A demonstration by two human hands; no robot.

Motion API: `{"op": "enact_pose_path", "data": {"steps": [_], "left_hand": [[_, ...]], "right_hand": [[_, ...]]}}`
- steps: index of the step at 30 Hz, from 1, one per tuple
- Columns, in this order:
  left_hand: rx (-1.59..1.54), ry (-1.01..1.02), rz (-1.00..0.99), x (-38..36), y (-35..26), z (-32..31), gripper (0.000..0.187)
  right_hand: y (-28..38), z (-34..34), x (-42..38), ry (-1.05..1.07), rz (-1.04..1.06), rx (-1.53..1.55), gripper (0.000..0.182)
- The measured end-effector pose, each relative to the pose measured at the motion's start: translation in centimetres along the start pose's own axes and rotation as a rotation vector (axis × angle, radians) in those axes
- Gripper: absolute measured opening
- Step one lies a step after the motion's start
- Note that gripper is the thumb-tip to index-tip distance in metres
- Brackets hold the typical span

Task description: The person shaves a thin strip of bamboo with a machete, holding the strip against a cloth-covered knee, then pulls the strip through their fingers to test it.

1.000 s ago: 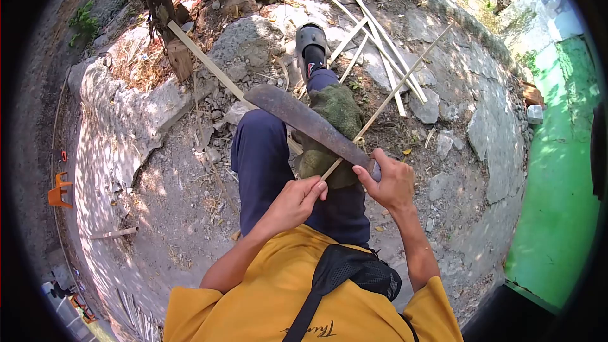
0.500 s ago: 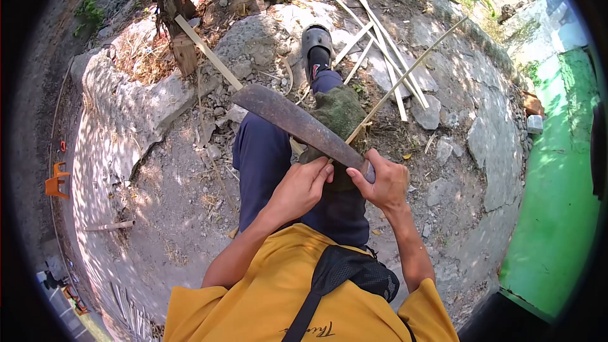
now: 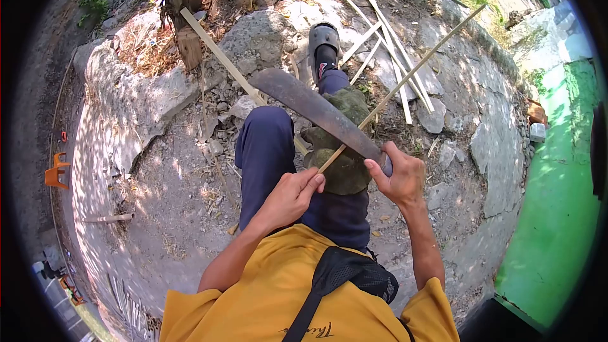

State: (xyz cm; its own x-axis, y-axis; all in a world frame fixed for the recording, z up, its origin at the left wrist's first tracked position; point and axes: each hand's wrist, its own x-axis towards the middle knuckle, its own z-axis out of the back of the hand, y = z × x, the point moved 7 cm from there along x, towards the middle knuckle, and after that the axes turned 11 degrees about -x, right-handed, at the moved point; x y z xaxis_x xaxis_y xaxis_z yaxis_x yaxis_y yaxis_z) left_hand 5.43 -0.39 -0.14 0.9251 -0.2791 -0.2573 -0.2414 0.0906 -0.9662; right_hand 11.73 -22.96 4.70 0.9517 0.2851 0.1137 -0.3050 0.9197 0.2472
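Observation:
My left hand point(image 3: 290, 196) is closed on the near end of a long thin bamboo strip point(image 3: 415, 69), which slants up to the far right. In my right hand point(image 3: 400, 176) is the handle of a machete point(image 3: 316, 109), its broad dark blade pointing to the upper left. The blade lies across the strip, a little beyond my left fingers. Beneath them a dark green cloth point(image 3: 345, 168) covers my right thigh and knee. Most of the machete's handle is hidden by my fingers.
Several pale split strips point(image 3: 396, 50) lie on the broken concrete ahead. Another flat strip point(image 3: 215, 50) leans by a tree trunk point(image 3: 189, 41). A green wall point(image 3: 551, 215) runs along the right; an orange plastic chair point(image 3: 57, 171) stands far left.
My hands have moved apart: the left a little down and left, the right slightly to the right with the machete. More of the strip's near end shows between them.

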Motion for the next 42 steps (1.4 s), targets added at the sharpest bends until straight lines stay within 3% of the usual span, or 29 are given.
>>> {"op": "enact_pose_path", "data": {"steps": [4, 12, 15, 18, 22, 24, 28, 30, 37, 42], "left_hand": [[-0.045, 0.023, -0.009, 1.3, -1.2, -0.7, 0.032], [-0.019, 0.011, -0.062, 0.9, -0.8, -1.0, 0.032], [-0.009, -0.019, -0.125, 1.1, -0.6, -1.2, 0.033], [-0.054, 0.000, -0.014, 0.7, -0.1, -1.0, 0.034], [-0.035, 0.004, -0.030, -0.2, -0.7, -0.8, 0.034], [-0.029, 0.035, 0.070, -0.3, -0.7, -0.8, 0.031], [0.022, -0.009, -0.001, 0.0, -1.0, -0.9, 0.029], [0.021, -0.009, -0.013, -0.3, -0.7, -1.0, 0.030], [-0.044, 0.026, 0.055, -3.3, 0.6, 0.3, 0.030], [-0.095, 0.178, 0.047, -4.2, 1.1, 0.3, 0.032]], "right_hand": [[2.1, -0.2, -1.0, 0.006, 0.111, -0.057, 0.052], [-1.3, -0.4, -0.2, 0.012, -0.060, -0.029, 0.049], [0.0, -0.4, -1.0, 0.082, 0.007, -0.058, 0.050], [0.5, -0.6, -0.9, 0.047, 0.070, -0.056, 0.052], [-1.3, -0.2, 0.4, 0.063, -0.060, -0.007, 0.050], [-2.0, 0.2, 0.6, -0.011, -0.095, -0.034, 0.049], [-0.4, -0.2, -0.9, 0.058, -0.003, -0.002, 0.054], [0.3, -0.4, -1.4, 0.056, 0.032, 0.003, 0.047], [-1.6, -1.1, -0.3, 0.041, -0.070, 0.041, 0.051], [-1.2, -0.8, -0.5, 0.069, -0.078, 0.096, 0.049]]}}
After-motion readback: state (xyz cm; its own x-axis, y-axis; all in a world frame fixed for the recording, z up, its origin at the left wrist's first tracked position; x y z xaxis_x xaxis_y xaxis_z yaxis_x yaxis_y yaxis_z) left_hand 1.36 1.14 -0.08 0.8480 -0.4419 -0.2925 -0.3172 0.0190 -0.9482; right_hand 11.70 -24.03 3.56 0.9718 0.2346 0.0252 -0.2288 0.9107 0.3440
